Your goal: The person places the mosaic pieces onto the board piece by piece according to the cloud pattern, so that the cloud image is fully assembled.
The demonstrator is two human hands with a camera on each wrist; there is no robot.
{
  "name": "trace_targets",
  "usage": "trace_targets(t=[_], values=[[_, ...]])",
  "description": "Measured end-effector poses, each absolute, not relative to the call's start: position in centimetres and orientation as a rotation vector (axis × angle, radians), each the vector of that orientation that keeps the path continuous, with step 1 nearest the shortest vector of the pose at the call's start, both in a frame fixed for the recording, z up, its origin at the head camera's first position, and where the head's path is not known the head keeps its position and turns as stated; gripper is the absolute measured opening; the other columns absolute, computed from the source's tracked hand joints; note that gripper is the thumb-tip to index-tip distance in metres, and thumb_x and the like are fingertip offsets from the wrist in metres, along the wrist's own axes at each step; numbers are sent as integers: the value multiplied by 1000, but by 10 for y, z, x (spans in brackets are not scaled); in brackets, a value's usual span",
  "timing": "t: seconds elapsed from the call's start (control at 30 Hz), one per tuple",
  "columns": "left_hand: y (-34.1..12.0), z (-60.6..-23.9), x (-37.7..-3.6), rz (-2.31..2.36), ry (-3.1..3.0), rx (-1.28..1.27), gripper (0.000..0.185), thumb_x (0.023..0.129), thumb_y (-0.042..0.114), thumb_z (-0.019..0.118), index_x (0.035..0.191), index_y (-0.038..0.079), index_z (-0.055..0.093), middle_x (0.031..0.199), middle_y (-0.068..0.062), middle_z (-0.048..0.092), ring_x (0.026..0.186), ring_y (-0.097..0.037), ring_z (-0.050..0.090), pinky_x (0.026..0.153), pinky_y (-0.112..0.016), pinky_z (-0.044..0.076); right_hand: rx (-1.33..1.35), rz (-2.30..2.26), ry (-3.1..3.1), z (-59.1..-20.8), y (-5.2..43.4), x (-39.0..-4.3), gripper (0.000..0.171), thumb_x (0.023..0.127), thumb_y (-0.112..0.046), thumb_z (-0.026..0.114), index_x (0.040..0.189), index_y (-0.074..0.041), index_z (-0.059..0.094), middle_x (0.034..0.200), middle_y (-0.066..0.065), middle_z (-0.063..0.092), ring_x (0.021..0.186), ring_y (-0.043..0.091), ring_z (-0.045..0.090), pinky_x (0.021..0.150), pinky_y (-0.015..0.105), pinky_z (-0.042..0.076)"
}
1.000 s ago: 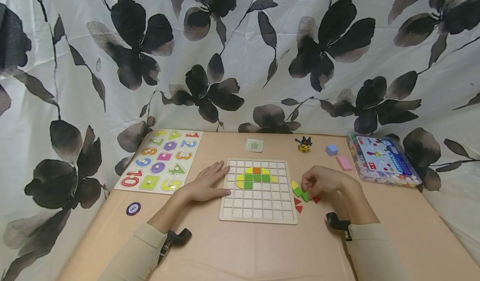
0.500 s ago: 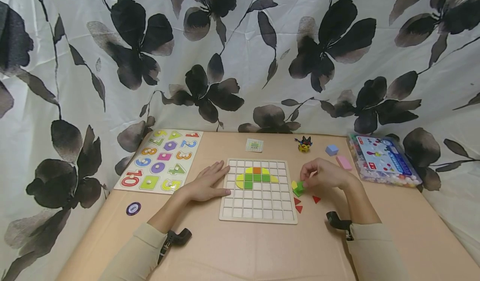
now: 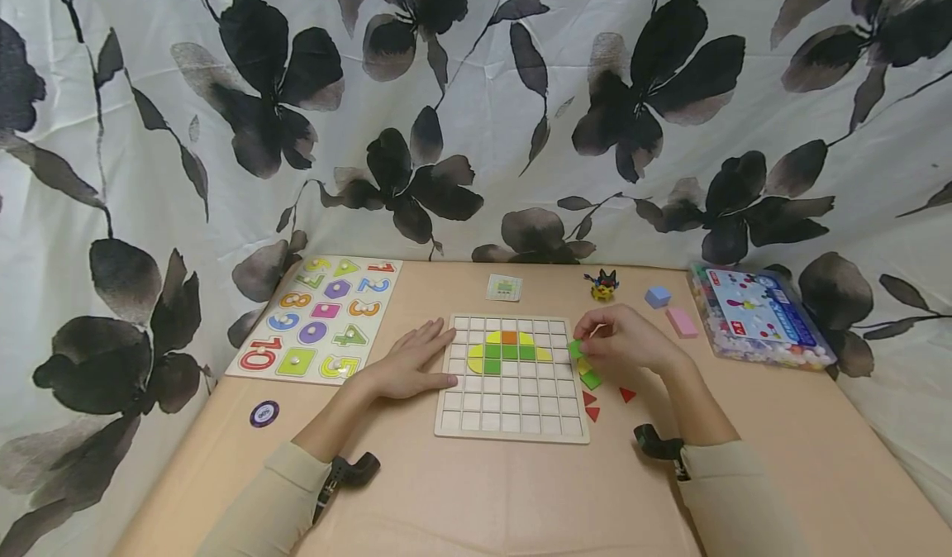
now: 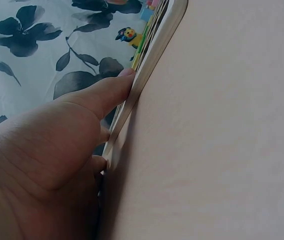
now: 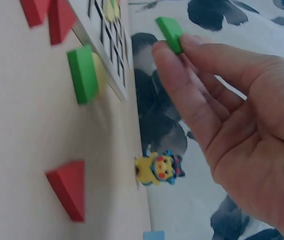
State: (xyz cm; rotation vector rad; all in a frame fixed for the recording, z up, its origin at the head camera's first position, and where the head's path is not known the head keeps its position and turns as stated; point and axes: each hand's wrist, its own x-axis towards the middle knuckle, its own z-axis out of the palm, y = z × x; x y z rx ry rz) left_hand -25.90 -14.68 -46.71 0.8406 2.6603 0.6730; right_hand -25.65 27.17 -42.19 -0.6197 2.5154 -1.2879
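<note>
A green tile (image 3: 575, 348) is pinched at the fingertips of the right hand (image 3: 621, 344), above the right edge of the grid board (image 3: 511, 425). The board is steadied by the flat, open left hand (image 3: 407, 364). With so shallow a pinch, the tile could be dropped or seated crooked, disturbing the laid pieces.

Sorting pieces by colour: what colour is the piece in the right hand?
Green piece, pinched by the right hand; clearest in the right wrist view.

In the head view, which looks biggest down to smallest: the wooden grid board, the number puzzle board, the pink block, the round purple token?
1. Number puzzle board and wooden grid board: alike, unsure.
2. Round purple token and pink block: alike, unsure.
</note>
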Motion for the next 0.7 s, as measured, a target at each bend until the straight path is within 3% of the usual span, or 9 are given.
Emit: trace_targets(t=[0.4,0.7], values=[[-149,-470,-259,673,2670,844,93,97,64,61,167,17,23,176,-14,5,164,-34,1,132,-54,3,-491,-1296,2635,-425,239,-250,18,94,-6,75,108,-16,77,109,4,72,96,24,64,82,27,56],[-148,-470,-259,679,2663,837,92,97,64,61,167,18,24,176,-14,5,164,-33,0,132,-55,3,-574,-1342,2600,-428,218,-249,25,93,-3,76,117,-8,75,117,9,72,101,23,67,83,23,58]])
